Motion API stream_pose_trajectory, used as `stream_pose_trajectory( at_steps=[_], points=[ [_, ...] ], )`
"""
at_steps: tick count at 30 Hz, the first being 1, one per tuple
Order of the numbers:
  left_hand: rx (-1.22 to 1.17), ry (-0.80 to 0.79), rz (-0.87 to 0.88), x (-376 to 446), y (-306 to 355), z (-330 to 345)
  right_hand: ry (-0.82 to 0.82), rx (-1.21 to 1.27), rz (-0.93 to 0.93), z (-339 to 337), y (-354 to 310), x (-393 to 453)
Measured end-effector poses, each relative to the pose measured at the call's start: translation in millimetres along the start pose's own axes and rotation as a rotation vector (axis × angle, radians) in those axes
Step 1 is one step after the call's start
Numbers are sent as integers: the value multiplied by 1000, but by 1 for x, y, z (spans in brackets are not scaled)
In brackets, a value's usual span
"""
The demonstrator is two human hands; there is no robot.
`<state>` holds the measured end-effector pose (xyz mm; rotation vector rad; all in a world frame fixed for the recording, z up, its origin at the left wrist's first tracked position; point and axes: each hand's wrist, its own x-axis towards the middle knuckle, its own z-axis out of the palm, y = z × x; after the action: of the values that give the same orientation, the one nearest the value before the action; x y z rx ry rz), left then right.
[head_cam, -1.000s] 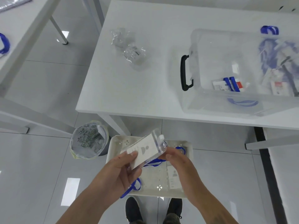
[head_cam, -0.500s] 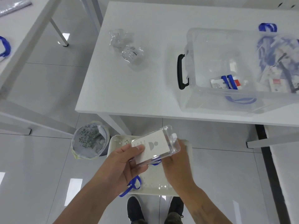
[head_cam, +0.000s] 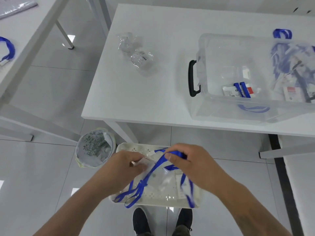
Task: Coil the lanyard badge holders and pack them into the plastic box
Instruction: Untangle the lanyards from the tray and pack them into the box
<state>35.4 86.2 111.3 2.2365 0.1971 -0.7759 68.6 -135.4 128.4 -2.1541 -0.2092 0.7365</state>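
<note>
The right hand (head_cam: 192,165) pinches the blue fabric lanyard strap (head_cam: 150,174), which trails down-left past the left hand (head_cam: 122,166) pinching the clear plastic badge holder (head_cam: 150,160), its grip nearer the strap's loose loops.

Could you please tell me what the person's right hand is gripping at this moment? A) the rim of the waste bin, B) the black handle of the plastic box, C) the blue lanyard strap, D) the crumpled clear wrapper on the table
C: the right hand has its fingers curled round the blue lanyard strap above the white tray, far from the plastic box on the table.
</note>
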Motion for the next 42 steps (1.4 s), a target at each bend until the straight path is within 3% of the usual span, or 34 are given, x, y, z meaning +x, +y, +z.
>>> stream_pose_trajectory(
  at_steps=[3,5,7,9,12,15,17,19,22,24,28,30,32,35,37,40,42],
  points=[
    [-599,-277,-83,-8,9,-18,16,192,37,-2,8,13],
    [-991,-210,-157,-11,18,-20,2,281,64,10,13,12],
    [-1200,-17,-223,-8,22,-13,-29,241,68,27,12,1],
    [-1082,179,-264,-4,23,-3,-100,79,1,43,5,-13],
    [-449,346,-154,-2,10,9,-190,-181,-64,51,-11,-26],
    [-39,275,-39,-2,-4,13,-162,-301,-103,34,-19,-24],
    [44,151,-40,-7,-2,10,-125,-261,-99,15,-25,-22],
    [-101,-32,-67,-14,7,4,-85,-169,-60,-2,-24,-15],
    [-599,-234,-150,-23,16,-7,-9,128,10,-16,-15,-6],
    [-880,-222,-186,-25,18,-11,54,354,61,-17,-11,-5],
    [-1198,28,-204,-19,34,-10,21,278,121,11,-11,-18],
    [-1125,189,-202,-18,44,-11,-25,102,33,22,-22,-29],
    [-855,340,-173,-18,47,-12,-60,-191,-75,21,-39,-39],
    [-571,398,-77,-25,53,-20,18,-471,-168,-4,-66,-43],
    [-513,355,-32,-30,58,-28,126,-491,-210,-23,-78,-40],
    [-543,263,34,-37,73,-43,344,-363,-266,-48,-85,-35],
    [-586,207,110,-40,88,-55,406,-244,-243,-64,-91,-37]
  ],
)
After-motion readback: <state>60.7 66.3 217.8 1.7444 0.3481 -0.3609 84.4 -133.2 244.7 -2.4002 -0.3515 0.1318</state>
